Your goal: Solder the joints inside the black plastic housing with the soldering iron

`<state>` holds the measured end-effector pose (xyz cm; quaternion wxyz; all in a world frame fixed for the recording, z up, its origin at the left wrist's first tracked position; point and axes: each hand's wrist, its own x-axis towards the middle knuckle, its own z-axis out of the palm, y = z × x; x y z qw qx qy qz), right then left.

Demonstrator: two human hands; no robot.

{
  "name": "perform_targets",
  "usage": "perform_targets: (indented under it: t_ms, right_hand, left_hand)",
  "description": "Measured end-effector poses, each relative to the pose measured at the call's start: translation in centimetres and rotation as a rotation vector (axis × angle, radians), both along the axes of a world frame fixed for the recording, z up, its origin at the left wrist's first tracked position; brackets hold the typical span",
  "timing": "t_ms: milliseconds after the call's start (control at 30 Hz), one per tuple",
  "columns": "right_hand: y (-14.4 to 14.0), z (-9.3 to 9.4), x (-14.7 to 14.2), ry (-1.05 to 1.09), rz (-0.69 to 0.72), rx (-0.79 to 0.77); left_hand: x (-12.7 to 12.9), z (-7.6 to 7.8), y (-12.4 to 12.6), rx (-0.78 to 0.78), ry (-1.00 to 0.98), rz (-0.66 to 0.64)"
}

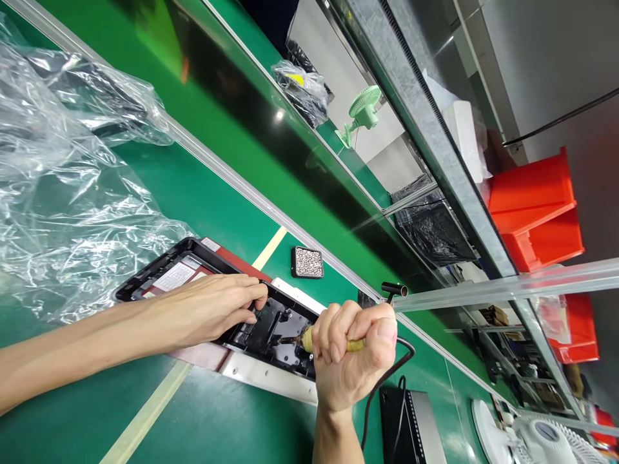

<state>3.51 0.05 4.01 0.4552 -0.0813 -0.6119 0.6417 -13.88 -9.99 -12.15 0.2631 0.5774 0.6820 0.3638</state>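
A long black plastic housing [294,364] lies open side up at a slant on the green bench, with ribs and small fittings inside. My left hand [229,303] rests over its middle, fingers bent and fingertips down at the inside. In my right hand [355,354], closed in a fist, is a yellow-handled screwdriver [306,338]. Its thin shaft points left into the housing, and its tip is too small to make out. Under the housing are reddish and white plates [268,380]. Beyond it stands a small black box [308,263] full of tiny metal pieces.
Crumpled clear plastic film [72,193] covers the bench's left. A black cable [374,393] loops beside my right wrist, below a short metal tube [395,290]. A black-and-grey device [411,425] and a white fan [541,438] sit lower right. Red bins [536,206] hang beyond the metal frame.
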Motion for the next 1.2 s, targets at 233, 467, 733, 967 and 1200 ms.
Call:
perform_targets:
  t_ms: [233, 467, 733, 967, 1200]
  right_hand:
    - [0.0, 0.0, 0.2, -0.008, 0.004, -0.011]
    - [0.1, 0.0, 0.1, -0.004, 0.021, -0.003]
    - [0.0, -0.2, 0.1, 0.004, 0.008, 0.009]
    - [-0.1, -0.1, 0.1, -0.002, -0.01, 0.003]
    - [0.0, -0.1, 0.1, 0.001, -0.004, 0.019]
  left_hand:
    - [0.1, -0.6, 0.2, 0.015, 0.011, -0.001]
    - [0.2, -1.2, 0.1, 0.04, 0.015, -0.001]
    - [0.2, -1.7, 0.1, 0.057, 0.03, -0.001]
    - [0.1, -1.4, 0.0, 0.075, 0.028, 0.005]
    - [0.2, -1.6, 0.1, 0.086, 0.031, 0.005]
